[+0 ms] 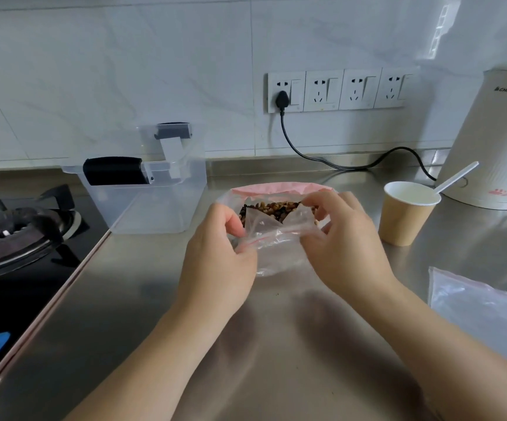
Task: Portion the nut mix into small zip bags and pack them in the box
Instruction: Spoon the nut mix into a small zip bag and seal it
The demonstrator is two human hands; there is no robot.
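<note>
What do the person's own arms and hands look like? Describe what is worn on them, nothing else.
Both forearms are bare to the bottom edge of the picture, so no sleeves show. The left hand and right hand wear no gloves. No rings, watch, bracelets or markings can be seen on either hand or wrist.

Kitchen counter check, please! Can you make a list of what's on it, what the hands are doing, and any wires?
Surface: steel counter, a few crumbs.
Job's things: small zip bag empty, held up in front of the big bag of nut mix; clear box open, empty; spare bags at right.
Clutter: paper cup with white spoon.
Grippers: left hand and right hand pinch the small bag.
Cables: black cord from wall socket toward kettle.
Surroundings: gas stove at left, tiled wall.
</note>
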